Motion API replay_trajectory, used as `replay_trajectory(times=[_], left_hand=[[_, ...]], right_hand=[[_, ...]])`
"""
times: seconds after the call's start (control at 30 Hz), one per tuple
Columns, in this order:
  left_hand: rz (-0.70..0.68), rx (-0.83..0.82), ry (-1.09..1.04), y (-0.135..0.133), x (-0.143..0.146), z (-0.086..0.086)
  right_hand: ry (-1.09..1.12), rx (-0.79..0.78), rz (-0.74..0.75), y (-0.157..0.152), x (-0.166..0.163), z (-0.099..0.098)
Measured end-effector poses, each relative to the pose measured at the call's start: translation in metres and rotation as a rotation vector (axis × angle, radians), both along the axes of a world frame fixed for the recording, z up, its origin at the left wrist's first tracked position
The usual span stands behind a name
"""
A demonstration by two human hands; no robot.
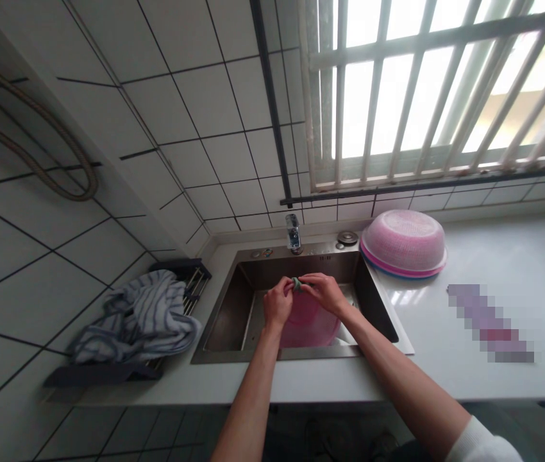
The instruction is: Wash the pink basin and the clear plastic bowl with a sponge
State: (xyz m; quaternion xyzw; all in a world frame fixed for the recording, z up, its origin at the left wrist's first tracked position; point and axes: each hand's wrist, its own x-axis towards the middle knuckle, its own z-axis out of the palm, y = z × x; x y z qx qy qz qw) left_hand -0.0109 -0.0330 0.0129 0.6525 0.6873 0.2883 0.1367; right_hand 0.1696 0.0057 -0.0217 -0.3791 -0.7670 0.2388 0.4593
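Observation:
Both my hands meet over the steel sink [234,301]. My left hand [277,303] and my right hand [323,290] are closed on a small greenish wad, apparently a cloth or scrubber [296,283], held between them. Directly under the hands a pink plastic basin [308,324] sits in the sink. The tap [292,232] stands at the back rim, just beyond my hands.
An upturned pink colander [404,244] rests on the white counter [494,269] right of the sink. A striped towel [138,317] lies on a dark drying rack [181,269] to the left. Tiled walls, a hose [61,147] and a barred window [421,90] surround the area.

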Motion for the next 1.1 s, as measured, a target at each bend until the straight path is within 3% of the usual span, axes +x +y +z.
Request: replay_trajectory(times=[0.1, 0.2, 0.53, 0.77, 0.97, 1.1], left_hand=[[-0.061, 0.007, 0.009, 0.001, 0.002, -0.002], [-0.083, 0.007, 0.002, 0.0, 0.003, -0.002], [0.115, 0.061, 0.085, 0.0, -0.006, 0.001], [0.033, 0.04, 0.058, -0.001, 0.001, 0.001], [0.177, 0.116, 0.049, 0.0, -0.005, 0.0], [0.155, 0.11, 0.048, 0.0, -0.005, -0.002]], right_hand=[[-0.049, 0.039, -0.034, 0.001, 0.001, 0.002], [-0.114, 0.103, 0.037, 0.0, 0.001, 0.005], [-0.109, 0.072, -0.123, 0.004, 0.012, 0.002], [-0.24, 0.169, -0.081, 0.003, 0.0, -0.003], [-0.139, 0.14, -0.199, 0.007, 0.011, -0.003], [-0.119, 0.144, -0.223, 0.007, 0.009, -0.005]])
